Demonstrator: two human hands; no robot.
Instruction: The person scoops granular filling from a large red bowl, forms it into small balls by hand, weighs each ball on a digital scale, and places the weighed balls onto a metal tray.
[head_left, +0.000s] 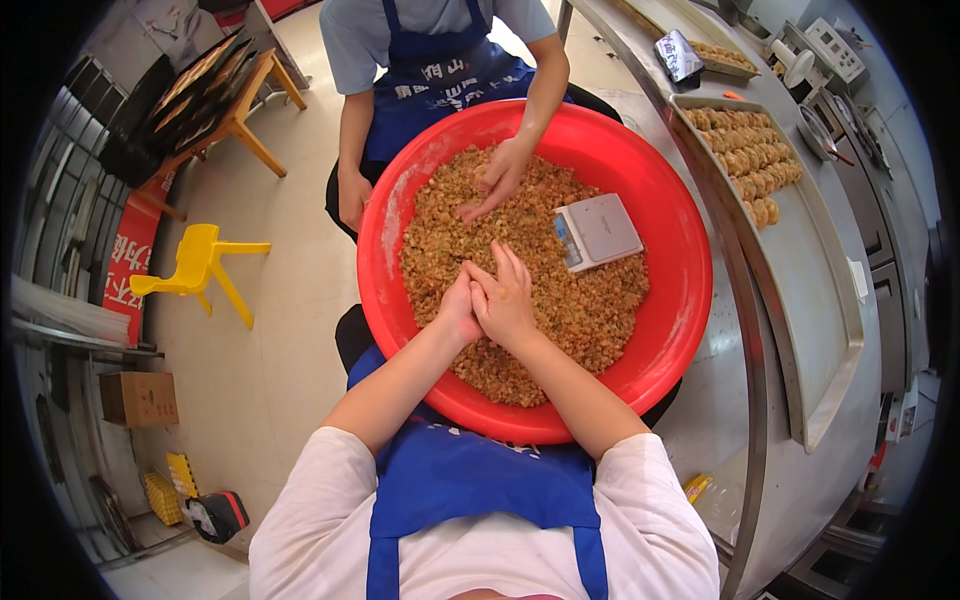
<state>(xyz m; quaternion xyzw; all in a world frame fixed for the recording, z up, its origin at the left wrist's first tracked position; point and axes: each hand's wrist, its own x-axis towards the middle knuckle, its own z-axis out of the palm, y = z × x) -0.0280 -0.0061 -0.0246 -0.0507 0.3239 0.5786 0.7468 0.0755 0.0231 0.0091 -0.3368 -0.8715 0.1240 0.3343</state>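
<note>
My left hand (459, 308) and my right hand (506, 304) are pressed together over the near middle of a large red tub (660, 350). Their palms face each other, with the right hand's fingers lying over the left. Whatever lies between them is hidden. Loose, crumbly brown filling (530, 370) with green bits fills the bottom of the tub. On it, right of my hands, rests a small silver kitchen scale (605, 230), slightly tilted. Across from me, a co-worker's hand (505, 178) dips into the filling; that person's other hand (353, 200) is beside the tub's left rim.
A steel table on the right bears a metal tray (815, 330) with rows of round filling balls (750, 160) at its far end. Behind it lies a phone-like device (679, 57). Left are a yellow chair (200, 265), a wooden table (240, 120) and a cardboard box (138, 399).
</note>
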